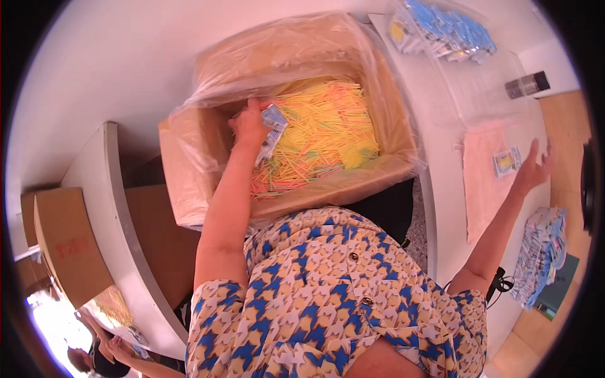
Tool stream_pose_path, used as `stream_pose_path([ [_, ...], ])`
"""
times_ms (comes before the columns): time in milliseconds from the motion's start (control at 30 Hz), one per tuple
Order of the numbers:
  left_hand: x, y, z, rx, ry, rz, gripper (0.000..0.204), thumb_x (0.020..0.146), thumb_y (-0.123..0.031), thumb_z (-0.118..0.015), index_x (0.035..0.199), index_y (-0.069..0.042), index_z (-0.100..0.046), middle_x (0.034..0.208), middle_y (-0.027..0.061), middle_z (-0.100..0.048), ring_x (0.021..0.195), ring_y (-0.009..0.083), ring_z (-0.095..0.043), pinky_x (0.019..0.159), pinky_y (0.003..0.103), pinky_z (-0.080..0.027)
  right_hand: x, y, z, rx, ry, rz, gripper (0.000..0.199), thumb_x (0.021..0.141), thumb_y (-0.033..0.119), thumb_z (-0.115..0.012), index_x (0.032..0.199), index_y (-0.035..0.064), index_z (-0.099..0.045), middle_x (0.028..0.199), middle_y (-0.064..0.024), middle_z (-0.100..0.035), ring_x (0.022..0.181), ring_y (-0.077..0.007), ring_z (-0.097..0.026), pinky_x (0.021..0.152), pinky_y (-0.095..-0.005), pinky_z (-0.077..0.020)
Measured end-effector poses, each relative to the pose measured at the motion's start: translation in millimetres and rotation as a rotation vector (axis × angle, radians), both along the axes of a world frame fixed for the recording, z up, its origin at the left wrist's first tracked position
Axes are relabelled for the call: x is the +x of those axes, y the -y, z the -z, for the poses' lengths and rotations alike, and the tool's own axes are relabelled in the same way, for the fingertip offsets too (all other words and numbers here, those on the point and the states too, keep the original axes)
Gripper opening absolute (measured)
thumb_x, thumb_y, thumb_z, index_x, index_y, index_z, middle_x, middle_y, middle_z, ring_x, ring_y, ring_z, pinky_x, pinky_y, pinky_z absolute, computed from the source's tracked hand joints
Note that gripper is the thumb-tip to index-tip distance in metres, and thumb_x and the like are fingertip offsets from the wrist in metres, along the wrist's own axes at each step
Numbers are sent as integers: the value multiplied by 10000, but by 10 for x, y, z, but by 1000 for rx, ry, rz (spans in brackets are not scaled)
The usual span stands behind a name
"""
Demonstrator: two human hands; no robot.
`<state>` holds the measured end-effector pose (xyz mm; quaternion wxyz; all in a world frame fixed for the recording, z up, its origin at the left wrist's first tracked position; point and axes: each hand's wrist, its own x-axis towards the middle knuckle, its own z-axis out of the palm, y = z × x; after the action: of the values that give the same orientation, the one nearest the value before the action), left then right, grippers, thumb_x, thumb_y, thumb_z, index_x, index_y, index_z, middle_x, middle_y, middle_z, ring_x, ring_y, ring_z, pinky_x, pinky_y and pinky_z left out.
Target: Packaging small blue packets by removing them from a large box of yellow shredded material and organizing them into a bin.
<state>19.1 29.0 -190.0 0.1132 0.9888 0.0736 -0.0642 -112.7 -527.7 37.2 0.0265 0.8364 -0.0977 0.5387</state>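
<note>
My left hand (249, 123) reaches into an open cardboard box (189, 164) lined with clear plastic and full of thin yellow, orange and green sticks (328, 126). It grips a small blue and white packet (272, 129) above the sticks. My right hand (534, 169) hovers with fingers spread over a pale pink cloth (485, 183) on the white table, just right of a small blue and yellow packet (506, 161) lying there.
A stack of blue and white packets (539, 255) lies at the table's right edge. A clear bag of similar packets (441, 28) sits at the far end, next to a dark small container (526, 84). Another cardboard box (66, 246) stands at left; another person's hands (113, 346) work at lower left.
</note>
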Motion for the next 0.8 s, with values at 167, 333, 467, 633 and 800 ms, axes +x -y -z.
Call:
stream_pose_path([
  [167,43,-160,-135,-131,98,3,312,662,-134,-737,930,-130,-577,949,109,-652,884,311,-637,788,489,-431,164,-1355,-307,-98,164,-324,308,843,136,-652,1092,-33,-587,1164,-147,-567,1022,-260,-578,853,-365,-486],
  [333,7,-202,-311,-40,149,1,35,730,-143,-642,759,-141,-662,789,102,-671,812,298,-652,777,486,-437,241,-2627,-51,-167,-233,-949,178,723,-38,-650,897,-26,-615,1027,-187,-613,951,-326,-592,788,-420,-475],
  [467,2,-168,-368,-200,294,30,133,708,-118,-664,821,-168,-711,731,105,-668,744,247,-660,703,420,-487,621,-3207,483,146,-542,-1238,203,730,31,-675,924,-3,-627,1005,-134,-625,879,-305,-597,766,-386,-480],
  [633,-74,78,-719,-968,101,202,154,745,-47,-698,898,-46,-678,789,45,-670,719,99,-602,639,258,-487,991,-3487,1182,368,-976,-1010,264,761,149,-674,951,-28,-628,937,-149,-639,794,-271,-599,714,-353,-477],
  [800,-177,308,-931,-1505,91,46,181,841,-76,-647,1009,-9,-638,879,3,-655,720,55,-570,656,207,-465,1383,-3353,1177,606,-1173,-1123,286,737,235,-684,834,-28,-627,719,-165,-628,630,-309,-571,628,-377,-475],
])
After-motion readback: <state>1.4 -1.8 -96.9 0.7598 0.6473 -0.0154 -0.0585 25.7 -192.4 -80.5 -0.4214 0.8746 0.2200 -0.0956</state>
